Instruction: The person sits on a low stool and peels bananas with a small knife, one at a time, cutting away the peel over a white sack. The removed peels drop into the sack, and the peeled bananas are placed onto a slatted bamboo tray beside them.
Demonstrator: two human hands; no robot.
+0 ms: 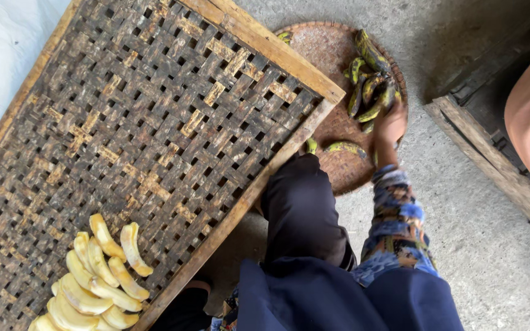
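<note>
My right hand [391, 125], the only one showing, was reached up and away from me in the upper right of the frame, fingers curled onto the heap of about seven unpeeled green-and-yellow bananas [368, 86] lying mostly lengthwise toward me on the round woven basket tray [332, 52]; whether it gripped one I cannot tell. Two more unpeeled bananas [345, 147] lay just left of my wrist. Roughly ten peeled pale yellow bananas [96, 279] sat at lower left on the large woven bamboo rack [154, 110].
</note>
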